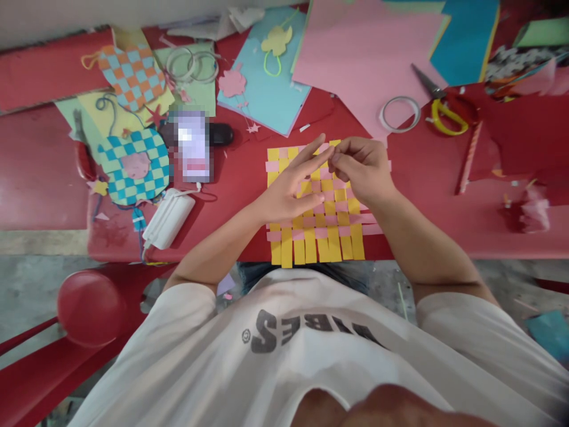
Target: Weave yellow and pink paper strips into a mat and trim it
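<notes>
Two colours, yellow and pink, in the woven paper mat (329,234) on a red table (444,207), its upper part partly hidden under both hands. Left hand (288,184) above the mat, fingers spread; right hand (362,169) at the mat's upper edge, thumb and fingers pinched together, whatever lies between them hidden. Beyond the mat, a tape roll (399,114), yellow-handled scissors (448,118) and a pink paper sheet (355,47). Left of the mat, a pixel-blurred phone (193,145), a white power bank (169,218) and a teal checkered paper weave (133,166). Nearer than the mat, a white T-shirt (284,379), upside-down dark letters (302,332) ending "IBES".
</notes>
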### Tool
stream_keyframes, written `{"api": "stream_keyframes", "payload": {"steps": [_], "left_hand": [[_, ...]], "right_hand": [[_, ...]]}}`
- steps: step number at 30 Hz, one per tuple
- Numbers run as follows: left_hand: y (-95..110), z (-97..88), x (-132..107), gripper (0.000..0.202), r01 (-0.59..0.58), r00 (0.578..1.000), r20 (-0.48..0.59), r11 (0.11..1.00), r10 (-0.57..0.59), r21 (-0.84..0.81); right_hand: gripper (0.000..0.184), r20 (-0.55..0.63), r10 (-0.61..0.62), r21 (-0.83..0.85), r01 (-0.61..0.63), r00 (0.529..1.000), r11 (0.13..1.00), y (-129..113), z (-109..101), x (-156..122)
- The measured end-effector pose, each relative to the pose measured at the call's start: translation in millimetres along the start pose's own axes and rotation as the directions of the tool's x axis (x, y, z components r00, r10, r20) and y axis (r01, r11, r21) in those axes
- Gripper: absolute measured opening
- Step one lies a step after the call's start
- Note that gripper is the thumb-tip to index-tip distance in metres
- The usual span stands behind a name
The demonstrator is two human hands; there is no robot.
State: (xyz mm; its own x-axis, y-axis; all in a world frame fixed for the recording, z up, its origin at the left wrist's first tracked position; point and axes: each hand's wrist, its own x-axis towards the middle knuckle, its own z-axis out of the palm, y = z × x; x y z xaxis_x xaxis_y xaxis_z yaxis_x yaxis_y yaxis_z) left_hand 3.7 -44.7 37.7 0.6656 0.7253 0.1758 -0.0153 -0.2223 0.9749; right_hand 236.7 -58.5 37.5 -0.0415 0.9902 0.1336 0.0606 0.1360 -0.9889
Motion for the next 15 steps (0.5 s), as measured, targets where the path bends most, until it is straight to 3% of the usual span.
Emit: {"api": "stream_keyframes", "payload": {"steps": [5,8,13,15], "left_hand": [[-11,-4.1,0,0.087,0.029,1.000,0.013,0.995,-0.028,-0.099],[-15,-7.5,2,0.085,0.047,0.999,-0.011,0.983,-0.050,-0.175],[-16,-11.5,6,0.077,0.081,0.993,-0.059,0.962,-0.099,-0.259],[-16,-11.9,6,0.075,0.091,0.992,-0.063,0.954,-0.113,-0.285]], "right_hand": [[0.036,-0.023,-0.129,-0.123,0.125,0.991,0.984,7,-1,3],[0.043,-0.038,-0.178,-0.156,0.170,0.983,0.973,16,-13,13],[0.043,-0.282,-0.232,-0.305,0.143,0.931,0.942,43,-72,46],[0.044,-0.321,-0.229,-0.332,0.117,0.919,0.936,56,-98,58]]}}
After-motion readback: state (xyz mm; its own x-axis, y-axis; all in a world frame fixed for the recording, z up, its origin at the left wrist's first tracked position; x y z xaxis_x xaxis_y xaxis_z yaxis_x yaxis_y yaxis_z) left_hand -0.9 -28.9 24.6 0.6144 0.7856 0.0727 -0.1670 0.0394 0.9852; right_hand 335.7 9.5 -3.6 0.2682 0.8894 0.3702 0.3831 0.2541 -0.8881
